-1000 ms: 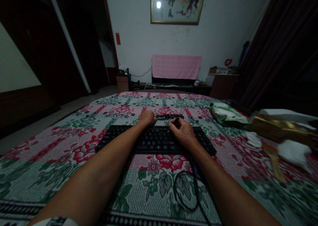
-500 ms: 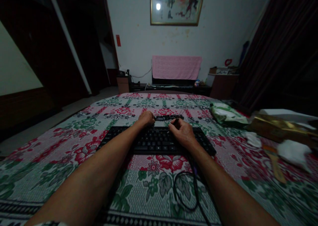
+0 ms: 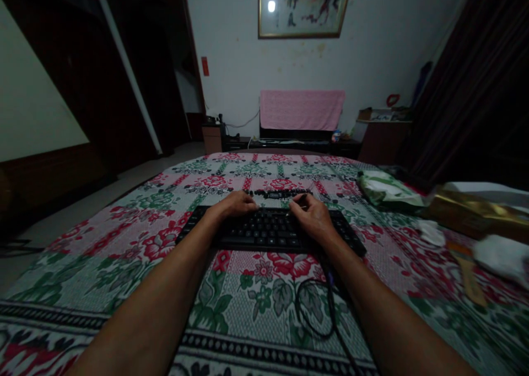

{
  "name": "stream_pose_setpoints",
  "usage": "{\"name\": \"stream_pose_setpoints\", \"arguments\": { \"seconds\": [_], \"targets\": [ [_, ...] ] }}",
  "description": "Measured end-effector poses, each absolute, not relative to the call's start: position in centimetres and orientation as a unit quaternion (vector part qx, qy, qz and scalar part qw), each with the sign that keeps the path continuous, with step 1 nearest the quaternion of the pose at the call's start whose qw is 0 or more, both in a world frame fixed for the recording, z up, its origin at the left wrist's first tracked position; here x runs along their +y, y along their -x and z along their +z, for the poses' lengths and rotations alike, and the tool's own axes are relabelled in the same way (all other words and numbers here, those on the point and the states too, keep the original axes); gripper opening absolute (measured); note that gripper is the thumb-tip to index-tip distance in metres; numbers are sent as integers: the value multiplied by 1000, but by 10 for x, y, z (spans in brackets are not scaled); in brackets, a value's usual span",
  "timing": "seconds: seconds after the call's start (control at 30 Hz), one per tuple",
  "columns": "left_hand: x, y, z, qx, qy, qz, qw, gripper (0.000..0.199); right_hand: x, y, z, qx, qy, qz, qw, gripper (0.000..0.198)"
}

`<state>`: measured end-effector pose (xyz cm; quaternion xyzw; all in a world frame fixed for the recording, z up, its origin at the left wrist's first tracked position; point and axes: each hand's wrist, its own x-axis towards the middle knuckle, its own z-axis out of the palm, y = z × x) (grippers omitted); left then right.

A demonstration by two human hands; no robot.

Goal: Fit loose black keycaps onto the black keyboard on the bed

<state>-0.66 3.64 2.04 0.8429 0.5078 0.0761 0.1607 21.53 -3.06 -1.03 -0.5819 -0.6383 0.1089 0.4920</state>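
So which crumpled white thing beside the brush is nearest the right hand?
The smaller white thing, left of the brush, is nearest the right hand; the bigger white thing, right of the brush, is farther away.

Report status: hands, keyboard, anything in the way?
Left hand at far edge of keyboard; right hand over it, pinching small dark item. Keyboard flat, partly hidden by forearms. Black pieces beyond; cable nearer.

In dim light, a stained pale wall (image 3: 231,62) carries a framed picture (image 3: 306,9) above a pink cloth (image 3: 301,110) and low cabinet (image 3: 235,144), with a dark curtain (image 3: 467,73) on the right and a doorway (image 3: 151,56) and greyish floor (image 3: 182,152) on the left.
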Motion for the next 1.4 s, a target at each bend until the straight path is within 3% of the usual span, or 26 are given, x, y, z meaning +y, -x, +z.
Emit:
{"name": "stream_pose_setpoints", "arguments": {
  "seconds": [0.43, 0.87, 1.4],
  "targets": [
    [28, -5, 8, 531, -835, 95, 111, 26, -32, -209, -3, -638, 559, 148, 509, 25],
    [20, -31, 5, 517, -841, 120, 103, 28, -12, -221, 14, -639, 483, 313, 510, 29],
    [21, -34, 5, 521, -844, 111, 69, 30, -26, -229, -2, -667, 479, 332, 464, 32]
  ]
}}
